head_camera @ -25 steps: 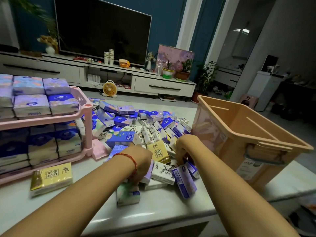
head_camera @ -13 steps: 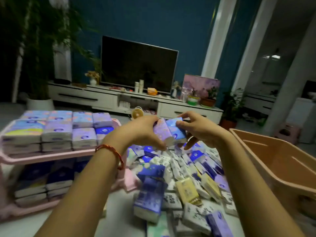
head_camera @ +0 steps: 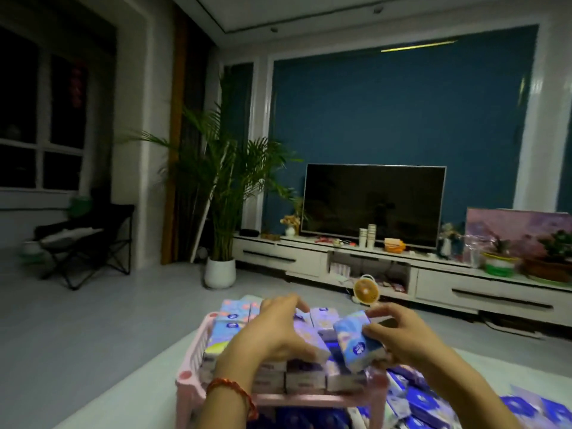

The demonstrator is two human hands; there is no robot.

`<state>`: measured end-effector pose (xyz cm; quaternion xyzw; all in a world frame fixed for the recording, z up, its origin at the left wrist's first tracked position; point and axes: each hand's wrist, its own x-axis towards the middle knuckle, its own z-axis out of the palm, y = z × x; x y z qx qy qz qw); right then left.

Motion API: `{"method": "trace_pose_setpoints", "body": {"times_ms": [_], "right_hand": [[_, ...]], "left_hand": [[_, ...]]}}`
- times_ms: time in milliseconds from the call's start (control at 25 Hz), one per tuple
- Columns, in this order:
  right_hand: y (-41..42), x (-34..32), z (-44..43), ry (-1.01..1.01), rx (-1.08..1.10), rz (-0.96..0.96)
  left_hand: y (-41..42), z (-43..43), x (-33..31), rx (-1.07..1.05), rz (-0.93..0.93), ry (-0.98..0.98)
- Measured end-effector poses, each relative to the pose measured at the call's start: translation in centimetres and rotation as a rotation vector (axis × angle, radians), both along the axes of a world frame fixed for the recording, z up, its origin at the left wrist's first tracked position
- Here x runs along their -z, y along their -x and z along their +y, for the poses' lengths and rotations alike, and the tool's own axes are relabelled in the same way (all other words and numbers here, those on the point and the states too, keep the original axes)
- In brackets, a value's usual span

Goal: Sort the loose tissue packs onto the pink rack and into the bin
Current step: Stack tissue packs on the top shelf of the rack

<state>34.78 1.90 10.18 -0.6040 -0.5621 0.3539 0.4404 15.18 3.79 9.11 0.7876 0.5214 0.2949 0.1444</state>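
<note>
On the left of the worktop [head_camera: 139, 388] stands the pink rack [head_camera: 198, 351]. Its top tier is packed with rows of tissue packs [head_camera: 232, 317], stacked flat and edge to edge, I judge so that more will fit. The lower tier is too dark for me to read beyond some blue wrappers. My left hand [head_camera: 275, 329] is over that top tier, fingers curled round a lilac pack [head_camera: 306, 335], thumb at its front edge, apparently to seat it flat on the row beneath. Just to the right, my right hand [head_camera: 405, 339] pinches a blue pack [head_camera: 356, 342] by its far end, tilted above the rack's right corner, probably waiting its turn. Further right, the loose packs [head_camera: 427, 400] lie heaped on the worktop, unsorted. The bin is out of view.
</note>
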Motion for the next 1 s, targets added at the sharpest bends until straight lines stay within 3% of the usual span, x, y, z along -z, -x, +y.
{"method": "trace_pose_setpoints", "body": {"times_ms": [120, 320, 560, 720, 920, 1000], "right_hand": [[0.6, 0.8, 0.3, 0.016, -0.006, -0.081], [0.4, 1.5, -0.2, -0.025, 0.04, -0.386], [0.2, 1.4, -0.4, 0.018, -0.096, -0.312], [0.3, 1.4, 0.1, -0.014, -0.108, -0.326], [0.0, 1.5, 0.0, -0.012, -0.128, -0.327], [0.0, 1.5, 0.0, -0.014, -0.138, -0.329]], "left_hand": [[0.0, 0.7, 0.4, 0.038, 0.079, 0.023], [0.2, 1.3, 0.7, 0.012, 0.243, 0.088], [0.7, 1.4, 0.3, -0.01, 0.207, 0.149], [1.2, 1.2, -0.2, -0.058, 0.088, 0.101], [4.1, 2.6, 0.0, -0.41, -0.179, -0.003], [5.2, 2.9, 0.2, -0.465, -0.195, 0.013]]}}
